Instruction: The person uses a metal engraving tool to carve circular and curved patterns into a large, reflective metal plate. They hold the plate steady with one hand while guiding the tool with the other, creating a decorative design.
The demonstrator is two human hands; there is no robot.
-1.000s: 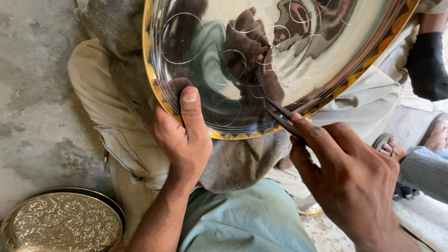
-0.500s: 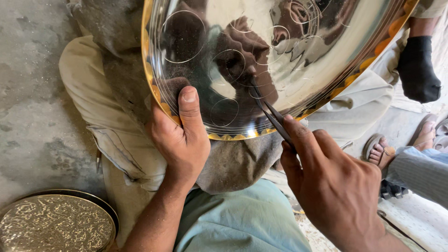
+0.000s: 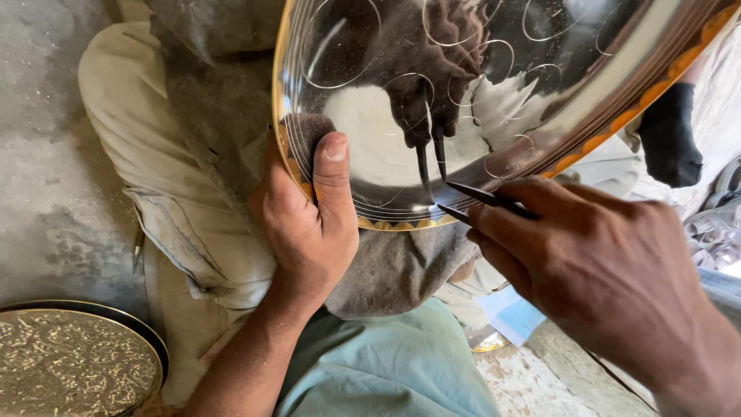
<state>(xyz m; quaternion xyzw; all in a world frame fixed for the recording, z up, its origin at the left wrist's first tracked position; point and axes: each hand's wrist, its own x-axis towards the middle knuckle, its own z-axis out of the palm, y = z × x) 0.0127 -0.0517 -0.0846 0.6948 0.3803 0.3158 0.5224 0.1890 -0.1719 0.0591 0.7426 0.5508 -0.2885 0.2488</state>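
We see the left hand [image 3: 309, 224] still gripping the tray [image 3: 494, 93] rim | right hand [image 3: 602, 270] pinching the compass [image 3: 478, 197], points now nearer the rim.

A large metal tray [image 3: 494, 93] is propped on the lap, on a cloth [image 3: 386, 270] that is spread over the knee beneath it. Its near rim is gripped at the left by the left hand [image 3: 305, 224], thumb laid on the inner face. To the right, a pair of dividers [image 3: 471, 202] is held in the right hand [image 3: 602, 270], tips set just inside the rim. An embossed tray [image 3: 73, 359] lies on the floor [image 3: 46, 154], lower left. A socked foot [image 3: 668, 135] is seen behind the tray's right edge.
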